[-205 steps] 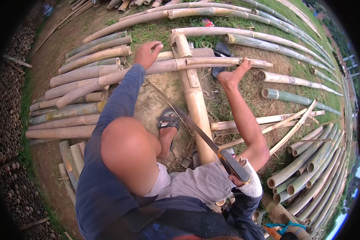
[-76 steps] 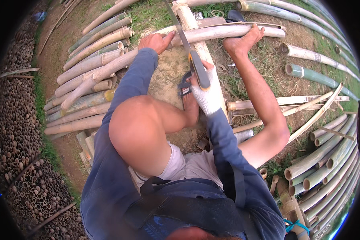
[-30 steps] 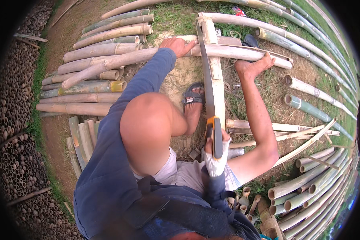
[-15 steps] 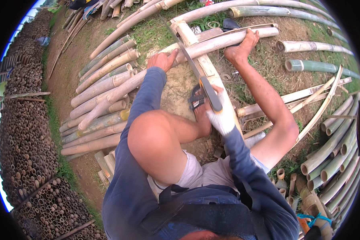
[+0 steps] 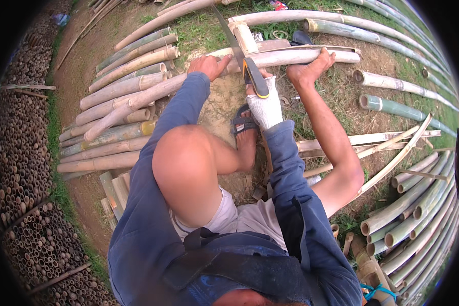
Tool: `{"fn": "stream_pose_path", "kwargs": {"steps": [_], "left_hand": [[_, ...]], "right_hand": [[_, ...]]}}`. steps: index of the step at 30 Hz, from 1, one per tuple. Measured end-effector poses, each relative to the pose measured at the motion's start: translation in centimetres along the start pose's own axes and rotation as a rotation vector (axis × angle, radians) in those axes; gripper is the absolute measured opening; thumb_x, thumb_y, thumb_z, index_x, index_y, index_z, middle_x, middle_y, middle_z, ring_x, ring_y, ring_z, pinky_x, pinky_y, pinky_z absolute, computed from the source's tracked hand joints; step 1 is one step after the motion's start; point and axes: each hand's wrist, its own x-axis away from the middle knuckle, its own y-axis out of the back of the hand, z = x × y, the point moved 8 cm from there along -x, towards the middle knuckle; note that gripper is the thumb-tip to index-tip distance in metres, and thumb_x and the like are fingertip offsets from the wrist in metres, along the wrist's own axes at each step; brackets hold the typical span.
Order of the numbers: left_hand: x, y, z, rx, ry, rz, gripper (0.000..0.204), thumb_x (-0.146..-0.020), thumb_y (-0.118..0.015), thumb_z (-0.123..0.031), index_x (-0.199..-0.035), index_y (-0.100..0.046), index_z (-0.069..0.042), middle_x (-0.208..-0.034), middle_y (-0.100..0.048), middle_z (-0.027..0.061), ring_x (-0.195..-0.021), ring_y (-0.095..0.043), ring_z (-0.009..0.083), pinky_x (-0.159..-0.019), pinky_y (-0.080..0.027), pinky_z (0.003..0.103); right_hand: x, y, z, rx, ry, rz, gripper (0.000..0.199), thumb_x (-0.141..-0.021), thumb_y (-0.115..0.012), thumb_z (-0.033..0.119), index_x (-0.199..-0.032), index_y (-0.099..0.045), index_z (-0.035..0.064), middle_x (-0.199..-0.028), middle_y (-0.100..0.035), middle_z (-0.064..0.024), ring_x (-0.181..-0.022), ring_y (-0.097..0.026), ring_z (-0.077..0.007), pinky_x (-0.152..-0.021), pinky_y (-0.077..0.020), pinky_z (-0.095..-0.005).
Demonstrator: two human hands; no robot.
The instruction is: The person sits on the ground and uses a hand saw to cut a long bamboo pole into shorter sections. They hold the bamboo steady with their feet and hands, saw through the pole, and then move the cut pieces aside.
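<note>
A long pale bamboo pole (image 5: 160, 91) slants across in front of me from the lower left to the upper right. My left hand (image 5: 209, 66), bare, is closed over its top, thumb pointing toward the saw blade. In my right hand (image 5: 266, 104), which wears a white knitted glove, is the black and yellow handle of a hand saw (image 5: 232, 38). The saw's blade crosses the pole just right of my left hand and reaches away from me; how deep it sits is hidden. My bare right foot (image 5: 310, 70) presses on the pole farther right.
Under the pole stands a wooden support (image 5: 245, 36). Several cut bamboo poles (image 5: 117, 92) lie at the left, more (image 5: 382, 84) at the right, and a stack (image 5: 413, 204) at lower right. A large pile of bamboo ends (image 5: 41, 239) fills the far left. My sandalled left foot (image 5: 245, 130) rests on the ground.
My right hand has pushed the saw forward, away from me, so its handle is now close to the pole. My left hand and right foot stay on the pole. The view has shifted slightly.
</note>
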Motion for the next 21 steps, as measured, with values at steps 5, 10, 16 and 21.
{"fn": "stream_pose_path", "kwargs": {"steps": [5,10,16,21], "left_hand": [[-0.4,-1.0,0.5,-0.006,-0.030,0.026,0.090,-0.100,-0.031,-0.078,-0.105,-0.083,-0.006,-0.104,-0.077,0.0271,-0.104,-0.074,0.0405,-0.098,-0.055,0.051],[-0.6,-1.3,1.2,0.028,-0.014,-0.007,0.088,-0.101,-0.032,-0.078,-0.103,-0.084,-0.007,-0.091,-0.075,0.0279,-0.090,-0.073,0.0442,-0.090,-0.056,0.053],[-0.3,-0.7,1.1,-0.003,-0.039,-0.075,0.089,-0.102,-0.031,-0.078,-0.098,-0.084,-0.007,-0.087,-0.075,0.0273,-0.086,-0.073,0.0426,-0.086,-0.057,0.053],[-0.8,-1.3,0.9,0.003,-0.080,-0.028,0.091,-0.102,-0.031,-0.079,-0.098,-0.084,-0.004,-0.087,-0.075,0.0267,-0.085,-0.073,0.0425,-0.087,-0.057,0.052]], "right_hand": [[17.0,6.5,6.8,0.191,-0.101,-0.007,0.046,-0.093,-0.062,0.001,-0.138,-0.051,-0.0006,-0.121,-0.058,-0.0173,-0.108,-0.060,-0.0283,-0.099,-0.0483,-0.0392],[21.9,8.7,8.6,0.199,-0.212,-0.005,0.047,-0.089,-0.059,-0.005,-0.135,-0.053,-0.0017,-0.123,-0.059,-0.0180,-0.109,-0.060,-0.0280,-0.101,-0.0471,-0.0390],[4.9,1.6,0.2,-0.079,-0.147,0.049,0.046,-0.093,-0.059,-0.003,-0.138,-0.051,-0.0012,-0.119,-0.059,-0.0159,-0.103,-0.062,-0.0237,-0.093,-0.0516,-0.0360],[12.2,4.6,5.3,0.186,-0.019,0.061,0.048,-0.094,-0.060,-0.001,-0.141,-0.049,-0.0019,-0.121,-0.058,-0.0162,-0.103,-0.062,-0.0246,-0.093,-0.0519,-0.0369]]}}
